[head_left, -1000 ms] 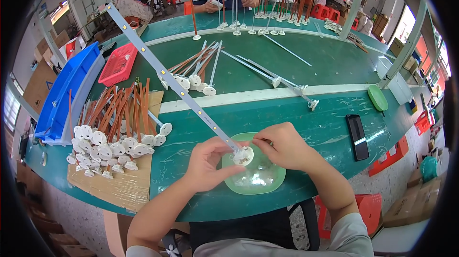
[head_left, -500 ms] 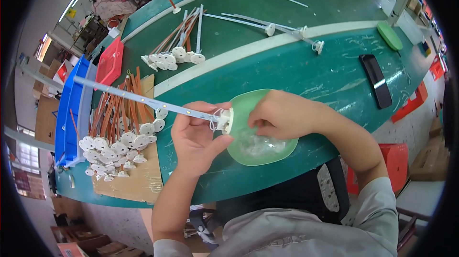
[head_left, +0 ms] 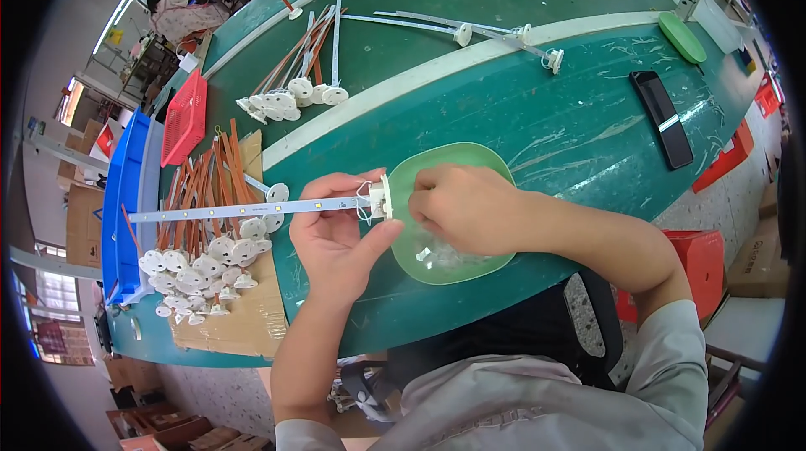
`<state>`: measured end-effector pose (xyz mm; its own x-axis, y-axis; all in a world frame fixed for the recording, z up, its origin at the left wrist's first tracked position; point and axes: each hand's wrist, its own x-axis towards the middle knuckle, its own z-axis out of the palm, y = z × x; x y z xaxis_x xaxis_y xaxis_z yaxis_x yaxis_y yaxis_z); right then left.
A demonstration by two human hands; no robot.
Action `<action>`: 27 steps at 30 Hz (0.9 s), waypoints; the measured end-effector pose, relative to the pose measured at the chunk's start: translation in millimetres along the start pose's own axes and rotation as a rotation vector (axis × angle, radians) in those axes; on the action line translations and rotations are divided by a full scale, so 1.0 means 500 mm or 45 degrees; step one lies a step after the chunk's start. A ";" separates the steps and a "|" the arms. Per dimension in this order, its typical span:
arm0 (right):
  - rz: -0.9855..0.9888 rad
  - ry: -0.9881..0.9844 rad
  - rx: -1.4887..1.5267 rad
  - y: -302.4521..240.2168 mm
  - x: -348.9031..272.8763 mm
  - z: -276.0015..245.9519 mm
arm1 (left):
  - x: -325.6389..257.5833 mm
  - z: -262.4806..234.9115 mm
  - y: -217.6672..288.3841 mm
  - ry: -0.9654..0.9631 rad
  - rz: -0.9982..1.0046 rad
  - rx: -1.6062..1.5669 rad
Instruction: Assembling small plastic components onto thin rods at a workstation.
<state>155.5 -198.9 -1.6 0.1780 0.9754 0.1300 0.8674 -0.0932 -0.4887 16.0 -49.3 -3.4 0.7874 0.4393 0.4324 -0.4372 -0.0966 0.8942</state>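
Observation:
My left hand (head_left: 332, 262) grips a thin LED light strip (head_left: 227, 213) by its white round base (head_left: 383, 197). The base's flat face points right, and thin white wires loop beside it. The strip stretches left, almost level, above a heap of similar pieces. Over a shallow green bowl (head_left: 470, 151), my right hand (head_left: 470, 212) is closed with its fingertips pressed together, close to the base. Whatever those fingers pinch is hidden. Small clear pieces (head_left: 445, 258) lie in the bowl, partly below the right hand.
Brown-backed strips with white discs (head_left: 206, 270) are heaped on cardboard (head_left: 243, 321) at left, beside a blue bin (head_left: 122, 216) and a red basket (head_left: 185, 119). More strips (head_left: 294, 98) lie beyond a pale divider (head_left: 437, 71). A black phone (head_left: 663, 119) rests at right.
The strip has swung from a slant to nearly level, its far end lower. My right hand has shifted left from over the clear pieces toward the base. The whole view has shifted slightly.

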 end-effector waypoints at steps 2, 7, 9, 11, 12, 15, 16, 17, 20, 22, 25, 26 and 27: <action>-0.024 -0.019 0.003 -0.006 -0.004 -0.002 | 0.001 0.004 0.002 -0.013 0.003 0.015; -0.122 -0.022 -0.016 0.014 -0.002 0.002 | 0.004 0.008 0.005 0.009 -0.014 0.031; -0.156 -0.032 -0.027 0.021 0.001 -0.001 | 0.003 0.006 0.004 -0.004 -0.002 0.057; -0.212 -0.069 0.000 0.022 0.003 -0.007 | 0.003 0.005 0.003 0.005 -0.013 0.049; -0.208 -0.066 0.001 0.020 0.002 -0.009 | 0.004 0.006 0.001 0.014 -0.025 0.034; -0.219 -0.010 -0.112 0.014 0.003 -0.009 | 0.002 0.004 0.002 -0.006 -0.048 0.094; -0.218 0.035 -0.090 0.016 0.004 -0.008 | 0.003 0.003 0.002 -0.009 -0.052 0.095; -0.218 0.078 -0.068 0.018 0.005 -0.007 | 0.005 0.001 0.002 0.006 -0.050 0.076; -0.219 0.152 0.087 0.024 0.006 -0.020 | 0.006 0.002 0.003 0.027 -0.051 0.054; -0.248 0.218 0.151 0.029 0.007 -0.020 | 0.006 0.002 0.005 0.033 -0.057 0.055; -0.256 0.270 0.211 0.031 0.006 -0.024 | 0.007 0.003 0.008 0.042 -0.094 0.041; -0.232 0.255 0.208 0.031 0.006 -0.028 | 0.007 0.002 0.009 0.044 -0.087 0.037; -0.231 0.257 0.211 0.031 0.006 -0.031 | 0.006 0.002 0.009 0.046 -0.082 0.031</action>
<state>176.8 -200.3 4.3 0.1307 0.9121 0.3885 0.8090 0.1284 -0.5735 16.8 -49.3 2.0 0.7969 0.4775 0.3700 -0.3753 -0.0887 0.9227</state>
